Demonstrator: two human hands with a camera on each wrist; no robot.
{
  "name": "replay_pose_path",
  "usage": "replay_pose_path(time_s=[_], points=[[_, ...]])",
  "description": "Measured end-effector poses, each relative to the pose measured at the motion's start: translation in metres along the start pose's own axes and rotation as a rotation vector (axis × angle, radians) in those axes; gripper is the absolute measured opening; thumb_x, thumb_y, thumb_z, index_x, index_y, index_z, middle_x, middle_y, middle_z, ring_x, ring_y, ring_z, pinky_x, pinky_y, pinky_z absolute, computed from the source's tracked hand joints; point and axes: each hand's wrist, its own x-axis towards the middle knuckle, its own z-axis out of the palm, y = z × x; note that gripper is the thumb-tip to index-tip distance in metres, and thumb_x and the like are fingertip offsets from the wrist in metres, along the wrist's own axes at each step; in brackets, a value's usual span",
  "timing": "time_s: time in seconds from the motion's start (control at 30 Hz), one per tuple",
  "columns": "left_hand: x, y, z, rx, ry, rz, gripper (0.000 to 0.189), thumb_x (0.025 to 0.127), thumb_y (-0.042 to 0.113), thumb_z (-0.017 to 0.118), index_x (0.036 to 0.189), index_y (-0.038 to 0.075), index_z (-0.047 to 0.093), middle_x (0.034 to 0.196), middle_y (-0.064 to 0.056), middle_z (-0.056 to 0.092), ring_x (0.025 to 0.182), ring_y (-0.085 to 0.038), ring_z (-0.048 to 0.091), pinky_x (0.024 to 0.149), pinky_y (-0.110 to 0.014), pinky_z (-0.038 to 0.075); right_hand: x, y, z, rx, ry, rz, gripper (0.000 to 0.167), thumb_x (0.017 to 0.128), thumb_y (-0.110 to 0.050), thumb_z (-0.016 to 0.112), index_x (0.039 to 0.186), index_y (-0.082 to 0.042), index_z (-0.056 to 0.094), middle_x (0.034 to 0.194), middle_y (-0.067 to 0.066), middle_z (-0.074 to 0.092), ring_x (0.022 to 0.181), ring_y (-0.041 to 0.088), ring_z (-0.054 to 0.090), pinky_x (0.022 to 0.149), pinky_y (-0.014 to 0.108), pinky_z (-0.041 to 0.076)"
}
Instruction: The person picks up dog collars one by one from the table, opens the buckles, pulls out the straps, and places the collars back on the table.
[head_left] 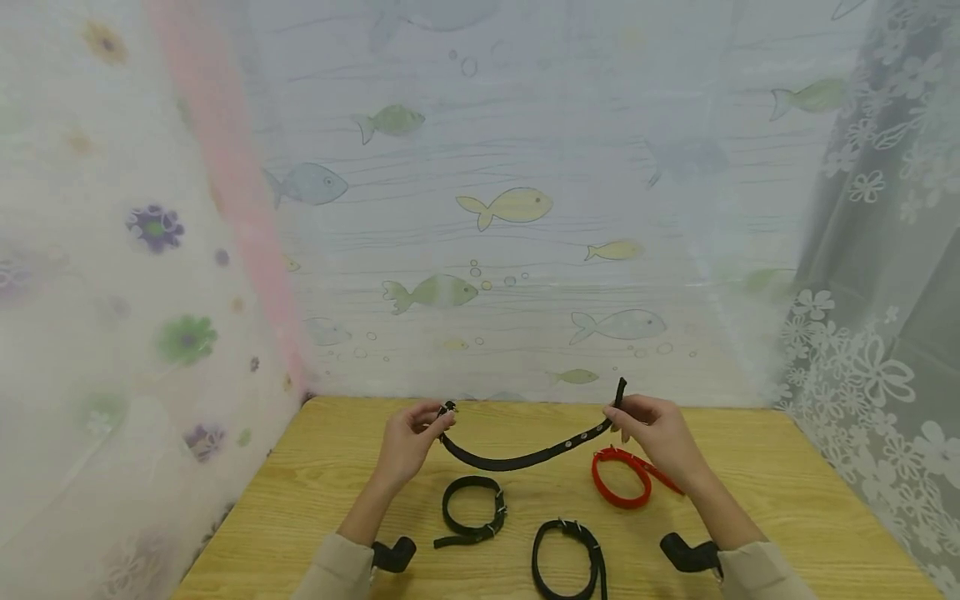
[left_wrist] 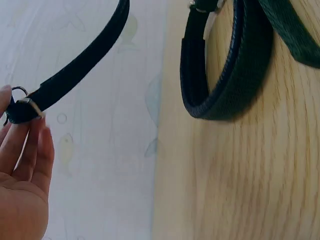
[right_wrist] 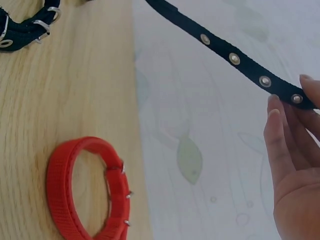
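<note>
A dark collar [head_left: 510, 463] hangs in a shallow curve above the table between both hands. My left hand [head_left: 405, 437] pinches its buckle end; the metal buckle [left_wrist: 31, 106] shows at the fingertips in the left wrist view. My right hand [head_left: 660, 429] pinches the other end, where metal eyelets [right_wrist: 234, 58] line the strap and the tip sticks up past the thumb. Below the strap lies a coiled dark green collar [head_left: 447, 510], nearest my left hand. A coiled red collar [head_left: 621, 503] lies under my right hand. Another coiled black collar [head_left: 536, 558] lies at the front.
The wooden table [head_left: 315, 492] ends at a back wall sheet [head_left: 510, 342] printed with fish. A flowered sheet [head_left: 97, 350] closes the left side and a lace curtain [head_left: 885, 333] the right. Black camera mounts [head_left: 393, 554] sit at both wrists.
</note>
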Motion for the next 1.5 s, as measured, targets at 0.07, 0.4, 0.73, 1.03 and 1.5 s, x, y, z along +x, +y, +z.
replay_pose_path(time_s=[0.07,0.4,0.73,1.03,1.5], points=[[-0.001,-0.004,-0.003,0.043,0.012,-0.010,0.036,0.095,0.030,0.076,0.122,0.007,0.071,0.097,-0.003,0.076,0.090,-0.018,0.070,0.081,-0.029,0.055,0.000,-0.001,-0.001,0.000,0.023,0.018,0.021,0.101,-0.022,0.068,0.099,-0.002,0.073,0.077,0.008,0.066,0.068,0.029,0.062,0.063,0.030,0.050],[0.002,-0.018,-0.015,-0.145,-0.104,-0.092,0.026,0.096,0.009,0.074,0.117,-0.005,0.065,0.108,-0.026,0.071,0.086,-0.025,0.072,0.084,-0.049,0.058,0.000,0.008,-0.010,0.136,0.144,0.154,0.037,0.103,-0.028,0.066,0.111,0.009,0.068,0.084,0.018,0.069,0.066,0.023,0.065,0.065,0.033,0.058],[0.003,-0.023,-0.010,-0.504,0.002,-0.276,0.010,0.103,0.004,0.060,0.108,-0.005,0.060,0.109,-0.023,0.070,0.085,-0.020,0.071,0.084,-0.032,0.059,-0.004,0.024,-0.012,0.313,0.194,0.296,0.049,0.102,-0.035,0.064,0.119,0.012,0.063,0.088,0.003,0.073,0.079,0.014,0.072,0.076,0.028,0.060],[0.006,-0.023,-0.002,-0.787,0.079,-0.411,0.010,0.107,0.010,0.054,0.108,0.000,0.053,0.118,-0.015,0.058,0.099,-0.017,0.068,0.104,-0.032,0.050,-0.001,0.027,-0.007,0.639,0.316,0.453,0.019,0.102,-0.025,0.065,0.100,-0.009,0.074,0.083,0.000,0.074,0.078,0.010,0.073,0.080,0.023,0.058],[0.018,-0.026,0.015,-1.038,0.298,-0.550,0.013,0.106,0.002,0.054,0.116,0.000,0.061,0.127,-0.015,0.043,0.091,-0.017,0.069,0.096,-0.024,0.053,0.006,0.031,0.002,0.786,0.446,0.635,0.012,0.101,-0.016,0.067,0.091,-0.012,0.072,0.079,0.001,0.073,0.080,0.012,0.075,0.082,0.022,0.058]])
